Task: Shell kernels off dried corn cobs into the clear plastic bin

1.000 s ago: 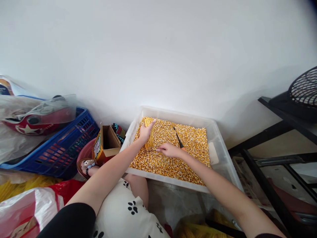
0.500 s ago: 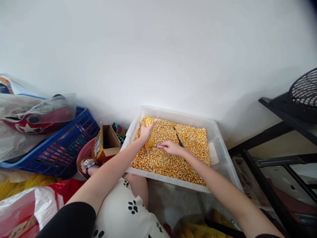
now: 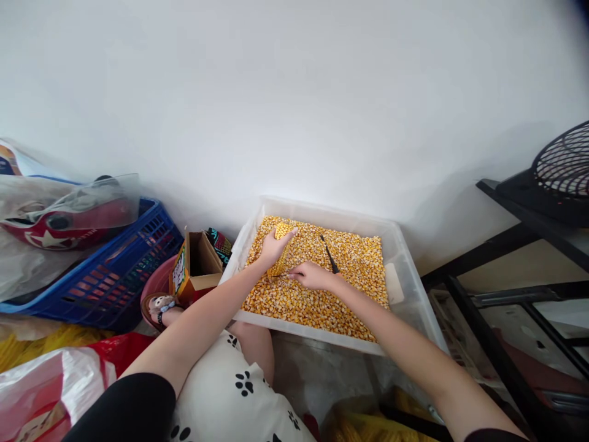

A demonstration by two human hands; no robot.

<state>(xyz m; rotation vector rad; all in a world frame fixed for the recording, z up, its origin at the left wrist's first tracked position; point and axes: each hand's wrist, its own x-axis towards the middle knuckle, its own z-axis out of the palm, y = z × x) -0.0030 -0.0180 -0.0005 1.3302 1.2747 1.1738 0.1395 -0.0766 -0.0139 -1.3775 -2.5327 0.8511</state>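
Note:
My left hand (image 3: 272,249) is closed around an ear of corn (image 3: 278,267), which it holds at a slant over a bin of loose kernels (image 3: 317,310). The ear's yellow top shows above the fingers and its lower end below them. In my right hand (image 3: 313,275) is a thin dark rod-like tool (image 3: 281,275), its tip against the ear's lower end; the grip is hidden by the fingers. A second slim tool with a black handle (image 3: 334,266) lies on the kernels, just beyond my right hand.
The translucent plastic bin (image 3: 405,261) stands against a white wall. Left of it are an opened cardboard box (image 3: 207,282), a blue basket (image 3: 99,276) holding a red helmet (image 3: 87,228), and plastic bags. A black metal frame (image 3: 488,252) with a fan (image 3: 564,162) stands on the right.
The ear's top has tipped slightly right and toward me, along with my left hand. My right hand and the rod-like tool have shifted a little left. The black-handled tool stays on the kernels.

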